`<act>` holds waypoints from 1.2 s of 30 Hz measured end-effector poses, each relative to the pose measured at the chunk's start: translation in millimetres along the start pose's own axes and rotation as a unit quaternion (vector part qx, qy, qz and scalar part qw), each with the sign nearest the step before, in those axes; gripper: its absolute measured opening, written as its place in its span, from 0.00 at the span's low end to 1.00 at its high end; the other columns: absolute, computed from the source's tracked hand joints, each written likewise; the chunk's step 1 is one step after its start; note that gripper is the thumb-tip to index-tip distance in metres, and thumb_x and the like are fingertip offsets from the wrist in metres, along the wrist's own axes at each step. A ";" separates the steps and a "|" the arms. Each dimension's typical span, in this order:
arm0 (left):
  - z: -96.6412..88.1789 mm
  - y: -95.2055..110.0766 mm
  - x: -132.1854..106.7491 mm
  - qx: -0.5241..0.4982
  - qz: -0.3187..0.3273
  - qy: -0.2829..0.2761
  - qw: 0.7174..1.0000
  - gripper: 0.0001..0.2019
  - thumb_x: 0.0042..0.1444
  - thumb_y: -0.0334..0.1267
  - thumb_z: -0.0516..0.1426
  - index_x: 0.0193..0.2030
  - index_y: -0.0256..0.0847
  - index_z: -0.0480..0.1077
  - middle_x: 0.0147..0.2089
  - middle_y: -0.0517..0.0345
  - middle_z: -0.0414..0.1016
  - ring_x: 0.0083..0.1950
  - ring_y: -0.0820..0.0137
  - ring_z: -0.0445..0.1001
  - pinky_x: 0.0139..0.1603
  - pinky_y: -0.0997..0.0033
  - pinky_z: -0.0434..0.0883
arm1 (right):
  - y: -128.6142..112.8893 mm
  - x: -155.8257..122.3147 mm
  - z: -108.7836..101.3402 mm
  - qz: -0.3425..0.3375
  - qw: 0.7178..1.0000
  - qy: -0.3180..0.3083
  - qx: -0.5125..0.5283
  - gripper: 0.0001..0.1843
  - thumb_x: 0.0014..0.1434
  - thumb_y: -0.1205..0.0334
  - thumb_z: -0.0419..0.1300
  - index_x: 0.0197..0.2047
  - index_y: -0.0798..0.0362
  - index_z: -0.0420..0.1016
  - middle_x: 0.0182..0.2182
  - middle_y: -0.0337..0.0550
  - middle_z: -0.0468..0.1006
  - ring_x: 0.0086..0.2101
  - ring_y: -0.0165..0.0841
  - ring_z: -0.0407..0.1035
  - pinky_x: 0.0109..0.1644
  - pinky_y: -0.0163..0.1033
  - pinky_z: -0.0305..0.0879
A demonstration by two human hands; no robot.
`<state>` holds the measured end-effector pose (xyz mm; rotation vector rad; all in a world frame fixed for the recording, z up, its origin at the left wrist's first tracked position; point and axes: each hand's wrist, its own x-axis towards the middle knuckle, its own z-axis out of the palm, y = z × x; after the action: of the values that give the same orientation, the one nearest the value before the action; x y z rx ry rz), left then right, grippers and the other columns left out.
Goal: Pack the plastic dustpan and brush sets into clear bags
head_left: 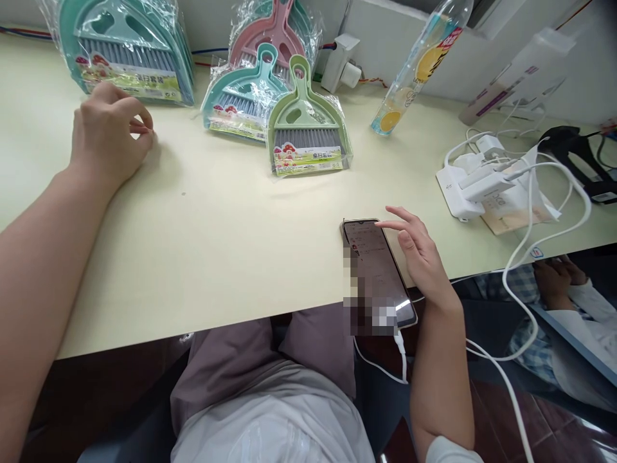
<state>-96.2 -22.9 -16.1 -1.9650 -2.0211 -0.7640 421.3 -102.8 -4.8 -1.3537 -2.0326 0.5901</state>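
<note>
I've got the pale table filling the view, and on it the right hand sits at the near edge, fingers spread loose and gripping nothing, index finger touching the top of the phone. The phone lies just left of that hand, its long axis running away from me, its lower end hanging off the table edge with a white cable plugged in. The left hand rests well apart, far up-left, curled loosely, holding nothing. Just beyond it a wrapped teal dustpan set; further right, 3 more wrapped sets, the green one nearest. Right of the phone hand, a power strip holding chargers, and a tilted bottle beyond.
</note>
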 end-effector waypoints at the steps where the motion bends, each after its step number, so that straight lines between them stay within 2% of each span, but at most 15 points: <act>1: 0.0 -0.2 0.1 0.001 0.000 -0.003 1.000 0.15 0.60 0.44 0.53 0.46 0.38 0.73 0.59 0.56 0.65 0.49 0.66 0.78 0.57 0.66 0.72 | -0.1 -0.9 0.0 0.002 1.000 0.009 0.002 0.21 0.68 0.42 0.46 0.51 0.37 0.76 0.62 0.37 0.67 0.67 0.43 0.53 0.71 0.58 0.47; 5: -0.3 -0.9 0.3 -0.002 -0.001 -0.008 1.000 0.16 0.60 0.44 0.53 0.47 0.37 0.74 0.59 0.58 0.64 0.50 0.69 0.77 0.57 0.67 0.71 | 0.8 -1.6 1.5 0.008 0.999 0.036 0.003 0.22 0.68 0.43 0.46 0.49 0.40 0.77 0.61 0.39 0.69 0.66 0.43 0.55 0.70 0.58 0.49; 10: 0.4 -0.5 0.6 -0.006 0.000 -0.004 1.000 0.13 0.58 0.39 0.54 0.46 0.36 0.74 0.58 0.58 0.65 0.49 0.70 0.77 0.57 0.68 0.71 | 3.8 -1.0 2.4 0.013 0.999 0.032 -0.004 0.21 0.68 0.43 0.47 0.50 0.40 0.78 0.62 0.41 0.68 0.65 0.43 0.56 0.70 0.57 0.51; 20: 3.3 -3.9 1.5 -0.004 0.007 0.000 1.000 0.10 0.58 0.35 0.54 0.42 0.36 0.74 0.57 0.60 0.65 0.48 0.71 0.76 0.56 0.68 0.72 | 4.7 -0.8 3.2 -0.002 0.999 0.032 -0.008 0.21 0.68 0.43 0.47 0.54 0.40 0.75 0.61 0.41 0.69 0.64 0.43 0.58 0.69 0.57 0.51; 24: 3.7 -3.6 0.8 -0.018 0.016 -0.002 1.000 0.10 0.60 0.37 0.54 0.42 0.38 0.76 0.57 0.60 0.66 0.50 0.71 0.74 0.58 0.68 0.72 | 5.6 -0.4 3.9 -0.004 1.000 0.027 -0.008 0.20 0.68 0.44 0.48 0.53 0.40 0.75 0.61 0.41 0.70 0.64 0.43 0.58 0.69 0.57 0.52; 30: 6.5 -8.3 2.5 -0.036 0.032 -0.018 0.999 0.13 0.61 0.39 0.53 0.44 0.33 0.74 0.56 0.57 0.64 0.56 0.67 0.70 0.62 0.62 0.69 | 2.4 -0.9 4.1 -0.001 1.000 0.021 -0.003 0.19 0.68 0.46 0.49 0.52 0.39 0.77 0.61 0.41 0.69 0.64 0.42 0.58 0.69 0.56 0.53; 36: 10.3 -13.2 2.5 -0.033 0.032 -0.014 0.999 0.13 0.60 0.40 0.55 0.43 0.31 0.74 0.57 0.57 0.64 0.56 0.67 0.70 0.60 0.64 0.70 | 1.3 -1.4 3.6 0.002 1.000 0.009 -0.011 0.19 0.67 0.45 0.49 0.52 0.37 0.77 0.62 0.40 0.68 0.64 0.43 0.57 0.68 0.58 0.52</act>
<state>-107.2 -15.2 -26.2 -2.0785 -1.9613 -0.8033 420.0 -103.7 -8.6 -1.3712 -2.0275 0.5565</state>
